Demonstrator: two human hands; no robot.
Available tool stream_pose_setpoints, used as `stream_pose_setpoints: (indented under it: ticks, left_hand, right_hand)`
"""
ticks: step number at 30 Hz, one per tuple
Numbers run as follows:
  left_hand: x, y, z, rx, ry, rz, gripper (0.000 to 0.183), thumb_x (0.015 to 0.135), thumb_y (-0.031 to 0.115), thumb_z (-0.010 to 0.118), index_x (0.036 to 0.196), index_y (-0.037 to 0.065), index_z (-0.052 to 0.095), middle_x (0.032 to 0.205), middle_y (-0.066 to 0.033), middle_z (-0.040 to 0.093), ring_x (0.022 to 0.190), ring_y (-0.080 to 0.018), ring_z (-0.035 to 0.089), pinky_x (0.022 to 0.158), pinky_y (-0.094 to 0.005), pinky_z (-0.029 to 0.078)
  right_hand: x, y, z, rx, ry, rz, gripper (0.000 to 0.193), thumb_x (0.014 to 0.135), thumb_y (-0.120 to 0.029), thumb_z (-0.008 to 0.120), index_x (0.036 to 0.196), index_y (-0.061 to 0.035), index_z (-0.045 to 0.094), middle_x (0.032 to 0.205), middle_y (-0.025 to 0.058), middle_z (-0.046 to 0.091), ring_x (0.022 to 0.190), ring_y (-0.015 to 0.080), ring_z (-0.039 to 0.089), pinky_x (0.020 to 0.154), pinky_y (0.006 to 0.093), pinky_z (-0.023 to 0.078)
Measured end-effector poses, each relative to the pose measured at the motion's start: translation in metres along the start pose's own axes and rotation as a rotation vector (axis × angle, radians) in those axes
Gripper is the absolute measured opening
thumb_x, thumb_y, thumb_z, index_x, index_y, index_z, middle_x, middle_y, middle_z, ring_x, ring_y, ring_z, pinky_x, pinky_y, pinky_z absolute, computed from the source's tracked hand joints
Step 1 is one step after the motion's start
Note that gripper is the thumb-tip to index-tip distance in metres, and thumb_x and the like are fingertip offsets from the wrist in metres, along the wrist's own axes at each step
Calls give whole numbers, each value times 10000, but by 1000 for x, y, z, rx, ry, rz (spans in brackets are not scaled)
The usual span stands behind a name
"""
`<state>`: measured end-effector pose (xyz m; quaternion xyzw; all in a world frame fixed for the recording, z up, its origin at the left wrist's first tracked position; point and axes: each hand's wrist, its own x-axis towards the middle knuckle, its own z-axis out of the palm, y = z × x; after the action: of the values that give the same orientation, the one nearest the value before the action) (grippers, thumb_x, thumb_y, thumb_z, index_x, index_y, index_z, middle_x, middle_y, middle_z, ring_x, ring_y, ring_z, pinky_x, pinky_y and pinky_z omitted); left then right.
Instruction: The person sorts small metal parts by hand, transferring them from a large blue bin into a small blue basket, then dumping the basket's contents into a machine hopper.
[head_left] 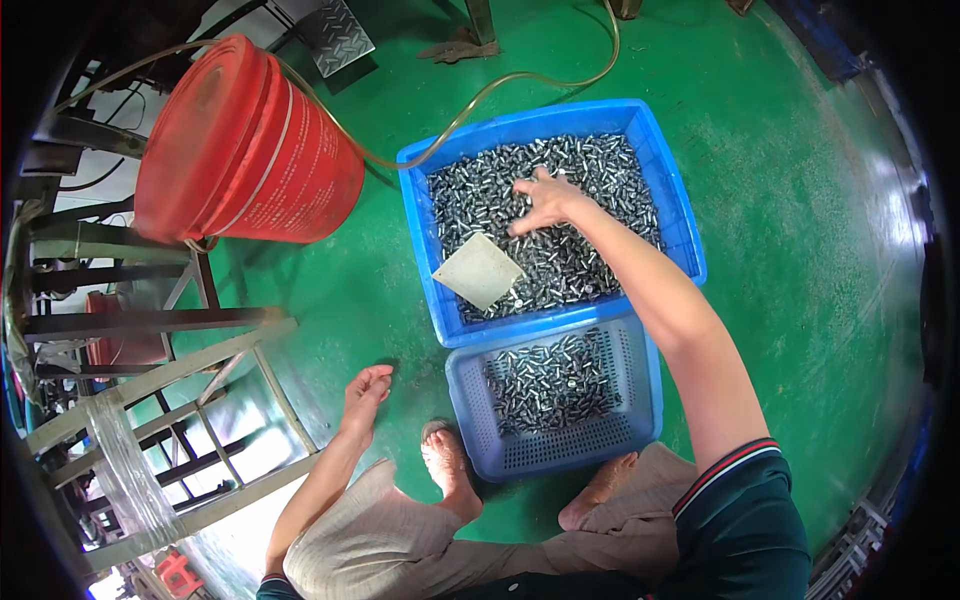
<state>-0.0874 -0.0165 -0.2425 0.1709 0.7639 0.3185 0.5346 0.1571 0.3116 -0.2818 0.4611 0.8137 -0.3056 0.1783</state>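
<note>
A large blue plastic bin [548,324] on the floor holds a broad heap of small silvery metal cylindrical parts [595,165]. My right hand [550,204] reaches over this heap, its fingers apart and nothing visible in their grip; whether the fingertips touch the parts I cannot tell. A pale square plate [478,271] lies tilted on the heap, to the left of that hand. Nearer to me, a smaller perforated blue-grey basket [640,385] contains more of the same parts [550,385]. My left hand [368,395] hovers by my left knee with curled fingers, apart from both containers.
A red lidded bucket [300,165] stands at the far left. A thin yellowish hose [490,90] runs from it across the bin's far left corner. Metal frames [275,395] crowd the left side. My feet [450,465] flank the basket on the green floor [770,180].
</note>
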Motion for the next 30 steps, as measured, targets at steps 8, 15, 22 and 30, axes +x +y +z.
stream_pose_setpoints:
  ticks: [8,15,22,30]
  left_hand:
    - [-20,-11,-8,-28,-34,-9,144,814,134,523,949,105,565,901,41,542,876,-65,479,762,-240,363]
    - [3,-26,-9,6,-33,-22,139,816,133,510,943,111,563,902,41,540,863,-61,476,760,-231,356]
    - [18,-21,-3,18,-45,41,200,810,154,524,983,58,558,894,19,548,806,-70,466,739,-219,356]
    - [18,-3,3,33,-10,62,198,810,149,520,983,59,557,887,18,539,806,-73,462,744,-224,355]
  right_hand:
    - [-37,27,17,582,-262,-46,651,560,-199,682,1162,-45,486,1055,107,533,973,216,502,764,366,442]
    - [-78,29,12,1014,-467,-75,219,671,-144,598,885,-116,563,779,-7,554,659,68,486,462,232,352]
    - [-162,-9,53,582,-470,-448,293,644,-150,606,933,-97,603,820,65,562,736,171,548,614,305,457]
    - [-72,39,5,383,174,-271,359,760,-335,544,1015,-90,606,884,118,635,835,231,604,796,321,450]
